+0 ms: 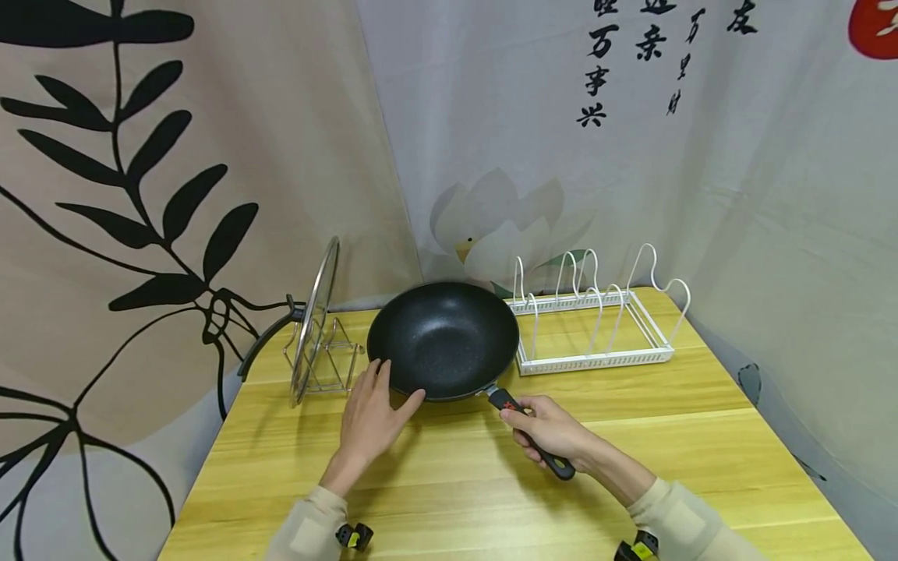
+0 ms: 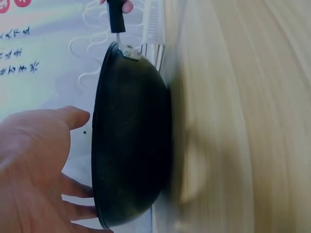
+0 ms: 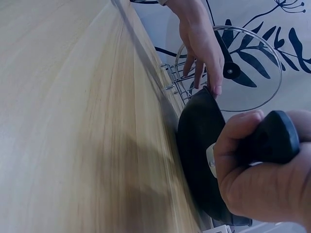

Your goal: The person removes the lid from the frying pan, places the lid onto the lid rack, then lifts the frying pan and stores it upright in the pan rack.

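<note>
A black frying pan [image 1: 443,340] with deep, curved sides is at the middle of the table, its inside facing up. My right hand [image 1: 550,428] grips its black handle [image 3: 273,141], fingers wrapped round it. At the pan's left front rim is my left hand [image 1: 375,417], fingers extended and thumb spread. In the left wrist view, the fingers of that hand [image 2: 36,167] reach the rim, and the thumb stands apart from it. Whether the pan's base touches the table or hovers just over it, I cannot tell.
Left of the pan, a glass lid [image 1: 316,319] with a metal rim stands upright in a small wire rack [image 1: 337,366]. A white rack [image 1: 596,362] with several looped dividers sits to the right. The wooden table [image 1: 435,499] ends at a printed curtain [image 1: 491,140].
</note>
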The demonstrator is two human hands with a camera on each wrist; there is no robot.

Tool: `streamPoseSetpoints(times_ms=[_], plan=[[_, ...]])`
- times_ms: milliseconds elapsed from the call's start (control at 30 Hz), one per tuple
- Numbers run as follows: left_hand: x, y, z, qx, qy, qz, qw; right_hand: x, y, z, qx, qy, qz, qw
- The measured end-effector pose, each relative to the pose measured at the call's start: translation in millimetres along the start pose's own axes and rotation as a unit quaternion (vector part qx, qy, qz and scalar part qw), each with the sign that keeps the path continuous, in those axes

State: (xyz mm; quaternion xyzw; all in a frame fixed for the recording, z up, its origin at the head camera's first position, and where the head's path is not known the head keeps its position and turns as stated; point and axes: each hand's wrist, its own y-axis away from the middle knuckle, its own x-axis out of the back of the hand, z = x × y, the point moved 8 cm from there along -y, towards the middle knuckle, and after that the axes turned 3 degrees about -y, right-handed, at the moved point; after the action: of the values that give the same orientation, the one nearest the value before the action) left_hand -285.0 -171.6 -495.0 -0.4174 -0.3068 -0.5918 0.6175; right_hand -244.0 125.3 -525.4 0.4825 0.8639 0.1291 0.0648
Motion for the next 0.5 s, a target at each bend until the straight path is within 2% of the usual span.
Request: streamPoseSetpoints(times_ms=[500], plan=[[-1.9, 8.5, -0.8, 0.039, -0.004, 0.027, 0.9989, -3.2, -0.4, 0.9, -0.004, -0.016, 0.007, 0.9998]])
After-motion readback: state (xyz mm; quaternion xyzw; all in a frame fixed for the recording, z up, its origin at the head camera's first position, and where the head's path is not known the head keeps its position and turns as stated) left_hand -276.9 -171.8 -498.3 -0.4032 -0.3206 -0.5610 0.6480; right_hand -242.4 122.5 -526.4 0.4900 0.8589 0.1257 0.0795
